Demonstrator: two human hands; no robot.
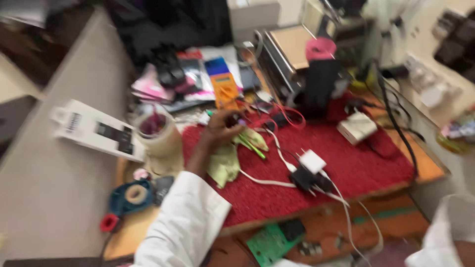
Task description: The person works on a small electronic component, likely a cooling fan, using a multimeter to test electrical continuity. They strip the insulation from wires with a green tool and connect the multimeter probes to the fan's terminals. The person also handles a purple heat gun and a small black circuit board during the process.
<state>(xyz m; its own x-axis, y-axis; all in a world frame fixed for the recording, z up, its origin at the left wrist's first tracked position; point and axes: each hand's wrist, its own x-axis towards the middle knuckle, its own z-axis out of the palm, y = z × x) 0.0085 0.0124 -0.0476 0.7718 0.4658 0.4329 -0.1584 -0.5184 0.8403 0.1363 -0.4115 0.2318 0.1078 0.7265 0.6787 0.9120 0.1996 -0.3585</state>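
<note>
The picture is blurred by motion. My left hand (223, 127) reaches out of a white sleeve over a red mat (356, 163), fingers curled around a small dark object (232, 119). Just under the wrist lies a crumpled yellow-green cloth (223, 164), and a green pen-like tool (253, 147) lies to the hand's right. An orange multimeter (225, 88) with red leads sits just beyond the fingers. Only a white sleeve (448, 230) of my right arm shows at the bottom right; the hand itself is out of the frame.
A white charger (312, 160), a black plug (303, 178) and white cables lie mid-mat. A tape roll (159, 134), a white box (94, 129) and a blue dispenser (130, 196) sit left. A black block with a pink top (321, 74) stands behind; a green circuit board (269, 242) lies below the desk edge.
</note>
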